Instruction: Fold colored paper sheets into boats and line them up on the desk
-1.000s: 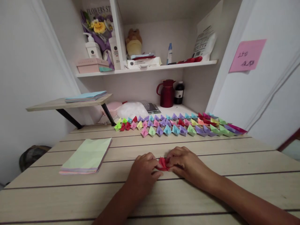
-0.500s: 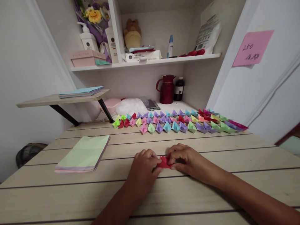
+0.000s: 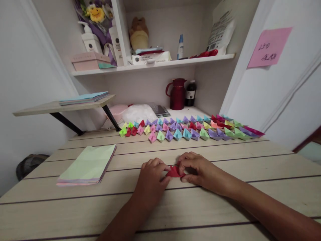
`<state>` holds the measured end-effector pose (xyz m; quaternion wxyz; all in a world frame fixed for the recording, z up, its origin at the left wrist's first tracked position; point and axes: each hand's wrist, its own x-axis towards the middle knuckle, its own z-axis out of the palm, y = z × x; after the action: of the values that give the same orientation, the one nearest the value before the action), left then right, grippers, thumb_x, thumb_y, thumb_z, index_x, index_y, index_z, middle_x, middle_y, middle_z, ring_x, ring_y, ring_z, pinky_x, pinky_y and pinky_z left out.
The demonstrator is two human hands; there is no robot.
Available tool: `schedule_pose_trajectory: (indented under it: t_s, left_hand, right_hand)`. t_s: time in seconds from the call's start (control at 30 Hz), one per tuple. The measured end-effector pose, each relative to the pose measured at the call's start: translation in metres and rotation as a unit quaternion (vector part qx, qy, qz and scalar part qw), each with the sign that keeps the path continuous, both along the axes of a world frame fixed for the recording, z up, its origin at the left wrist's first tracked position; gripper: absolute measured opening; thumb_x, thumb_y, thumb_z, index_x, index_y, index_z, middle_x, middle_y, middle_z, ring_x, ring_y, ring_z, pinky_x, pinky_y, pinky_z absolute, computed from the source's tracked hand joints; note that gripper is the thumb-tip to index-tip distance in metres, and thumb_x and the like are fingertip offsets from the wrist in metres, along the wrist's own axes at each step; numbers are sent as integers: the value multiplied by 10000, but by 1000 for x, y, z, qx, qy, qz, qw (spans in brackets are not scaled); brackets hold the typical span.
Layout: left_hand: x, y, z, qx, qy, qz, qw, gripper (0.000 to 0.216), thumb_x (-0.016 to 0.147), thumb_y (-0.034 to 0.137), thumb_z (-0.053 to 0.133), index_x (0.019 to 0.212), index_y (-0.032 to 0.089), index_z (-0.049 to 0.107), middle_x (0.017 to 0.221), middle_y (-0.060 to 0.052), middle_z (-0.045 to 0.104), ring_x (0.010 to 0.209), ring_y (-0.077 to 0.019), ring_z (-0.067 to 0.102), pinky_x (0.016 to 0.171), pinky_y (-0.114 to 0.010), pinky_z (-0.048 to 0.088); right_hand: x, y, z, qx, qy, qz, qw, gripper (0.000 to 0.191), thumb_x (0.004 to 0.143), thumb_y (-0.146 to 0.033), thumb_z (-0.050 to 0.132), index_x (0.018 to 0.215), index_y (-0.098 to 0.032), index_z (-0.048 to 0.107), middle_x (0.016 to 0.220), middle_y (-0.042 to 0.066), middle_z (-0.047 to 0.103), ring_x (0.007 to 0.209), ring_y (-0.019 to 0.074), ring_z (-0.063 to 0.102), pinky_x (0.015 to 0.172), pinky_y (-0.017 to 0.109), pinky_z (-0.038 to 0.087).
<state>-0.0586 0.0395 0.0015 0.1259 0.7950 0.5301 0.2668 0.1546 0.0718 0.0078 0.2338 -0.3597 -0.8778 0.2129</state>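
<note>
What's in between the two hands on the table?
A small piece of red folded paper lies between the left hand and the right hand, as the head view shows.

In front of me a white cabinet (image 3: 165, 25) rises behind the pale, dark-lined surface (image 3: 250, 160), one shelf (image 3: 185, 62) running across it. To the left, a small wooden stand (image 3: 40, 108) on slanting black legs (image 3: 66, 123) sits near the whitish left wall (image 3: 25, 67); a pink note (image 3: 272, 47) hangs on the pale right wall (image 3: 255, 90). The light is soft, rather dim.
</note>
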Motion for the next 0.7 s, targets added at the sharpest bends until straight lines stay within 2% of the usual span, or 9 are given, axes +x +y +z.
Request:
schedule_pose_trajectory:
  t_s: [0.2, 0.33, 0.43, 0.53, 0.7]
  left_hand:
    - [-3, -2, 2, 4, 20, -50, 999, 333, 780, 119, 642, 957, 389, 725, 980, 10, 626, 945, -177, 553, 858, -365, 393]
    - [-4, -5, 8, 37, 92, -85, 991, 420, 807, 77, 583, 990, 433, 710, 1017, 1, 621, 921, -171, 544, 841, -362, 388]
    - [-3, -7, 11, 51, 126, -104, 985, 485, 798, 37, 562, 1025, 445, 693, 1014, 5, 625, 919, -168, 542, 853, -367, 382]
    - [-1, -6, 9, 49, 110, -87, 989, 466, 802, 45, 570, 995, 448, 704, 992, 10, 626, 906, -167, 544, 843, -366, 388]
    - [4, -5, 3, 37, 58, -34, 997, 358, 805, 106, 615, 900, 431, 733, 973, 11, 635, 915, -180, 557, 850, -391, 394]
  right_hand:
    - [1, -1, 6, -22, 1, 2, 1000, 131, 757, -228, 733, 841, -226, 632, 989, 30, 649, 948, 206, 573, 858, 342, 431]
    - [1, -3, 8, -22, 3, -9, 1000, 225, 735, -188, 737, 919, -242, 620, 1011, 28, 646, 962, 216, 567, 875, 363, 427]
    - [1, -3, 7, -20, 6, 5, 1000, 213, 747, -127, 702, 912, -250, 646, 1042, 28, 642, 1006, 215, 563, 900, 366, 420]
    - [1, -1, 5, -24, 15, 13, 1000, 128, 746, -153, 718, 832, -239, 677, 1060, 33, 639, 1032, 213, 569, 914, 360, 424]
    - [3, 3, 0, -39, 30, -19, 999, 76, 704, -215, 768, 764, -233, 724, 1169, 57, 607, 1117, 243, 552, 934, 389, 431]
